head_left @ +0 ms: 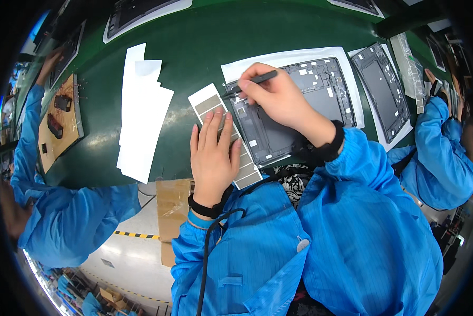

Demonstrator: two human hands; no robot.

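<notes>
so i'm standing near this bench and the thing that catches my eye is a long white backing strip with a row of flat grey rectangles on it (210, 104), lying at a slant on the glossy dark green tabletop (189, 58), right alongside a dark grey thin tablet shell with little white patches (320, 97); can't tell if the two touch. my guess is the strip weighs next to nothing, bends easily, and would skate around on that shiny surface unless pinned. i'd hold it by the white margins and go for a grey piece at its corner, gently, since they look easy to crease. the left hand (212, 158) isn't clenched on anything: fingers stretched out, a bit spread, laid flat over the strip. the right hand (276, 97) is curled pen-style around a slim black pointed tool, probably tweezers (264, 77), its tip down by the strip's upper right edge. can't make out whether that tip has caught anything. the shell looks stiff but thin, so edges only imo.
</notes>
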